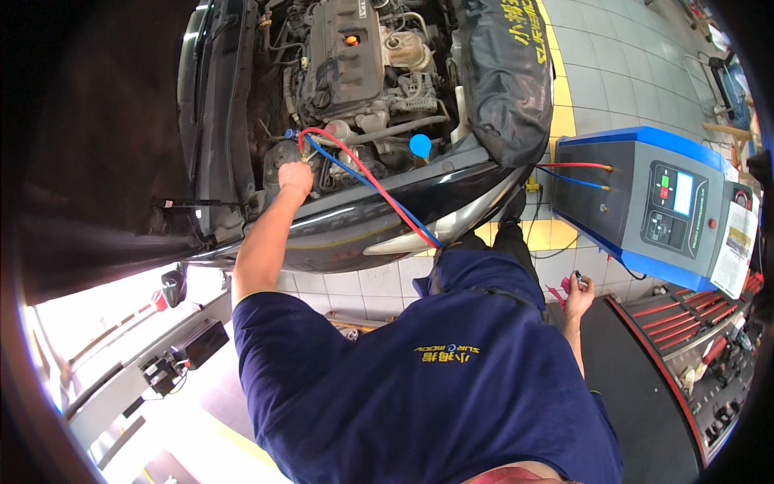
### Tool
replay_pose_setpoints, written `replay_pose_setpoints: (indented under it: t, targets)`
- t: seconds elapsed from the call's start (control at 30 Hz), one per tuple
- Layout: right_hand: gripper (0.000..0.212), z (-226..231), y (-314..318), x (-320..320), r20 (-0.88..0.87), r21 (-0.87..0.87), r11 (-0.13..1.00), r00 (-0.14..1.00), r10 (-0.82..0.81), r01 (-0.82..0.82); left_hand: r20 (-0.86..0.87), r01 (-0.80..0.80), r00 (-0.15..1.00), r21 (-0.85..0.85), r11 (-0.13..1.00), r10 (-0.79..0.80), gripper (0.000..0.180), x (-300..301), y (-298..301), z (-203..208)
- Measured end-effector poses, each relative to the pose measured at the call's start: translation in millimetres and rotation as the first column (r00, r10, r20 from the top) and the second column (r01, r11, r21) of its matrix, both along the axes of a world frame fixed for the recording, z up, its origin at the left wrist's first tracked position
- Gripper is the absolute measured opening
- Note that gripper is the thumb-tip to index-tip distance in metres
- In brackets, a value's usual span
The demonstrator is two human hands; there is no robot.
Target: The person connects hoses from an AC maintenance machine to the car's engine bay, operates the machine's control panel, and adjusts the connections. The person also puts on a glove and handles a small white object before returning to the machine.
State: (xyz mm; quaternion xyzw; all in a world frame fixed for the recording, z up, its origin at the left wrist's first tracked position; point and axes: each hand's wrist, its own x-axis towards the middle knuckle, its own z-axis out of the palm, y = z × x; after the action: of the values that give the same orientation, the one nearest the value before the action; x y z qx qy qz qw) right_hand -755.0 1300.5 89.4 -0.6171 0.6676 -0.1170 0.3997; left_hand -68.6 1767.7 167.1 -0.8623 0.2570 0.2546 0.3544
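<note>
My left hand reaches into the open engine bay, closed round the brass fitting at the end of a red hose. Just beyond it, a blue coupler sits on the end of a blue hose. Both hoses drape across the car's front edge toward my waist. Out to my right, my right hand is closed, with a small dark piece at its fingertips, too small to name. Something pink shows beside that hand.
A grey and blue service machine stands at the right, with red and blue hoses on its side. Below it is a black-topped tool cabinet with red-edged trays. A black fender cover lies over the car's side; the raised hood fills the left.
</note>
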Motion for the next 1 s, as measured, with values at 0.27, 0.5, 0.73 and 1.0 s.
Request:
replay_pose_setpoints:
  t: [0.27, 0.5, 0.73, 1.0]
  targets:
    - [0.033, 4, 1, 13, 0.119, 0.091, 0.993, 0.989, -0.085, 0.074, 0.071, -0.158, 0.983, -0.16, 0.974, 0.171, 0.038, -3, 7, -9]
    - [0.037, 0, 8, 6, 0.099, 0.067, 0.997, 0.995, -0.033, 0.026, 0.152, -0.368, 0.906, -0.177, 0.913, 0.395, 0.038, -6, -5, -10]
    - [0.035, -12, 8, -12, 0.094, 0.051, 0.999, 0.996, -0.014, 0.009, 0.169, -0.489, 0.814, -0.316, 0.813, 0.556, 0.032, -4, 3, -34]
    - [0.033, -4, 15, -8, 0.145, 0.158, 0.984, 0.984, -0.103, 0.08, 0.114, -0.431, 0.849, -0.413, 0.802, 0.515, 0.038, -7, 10, -32]
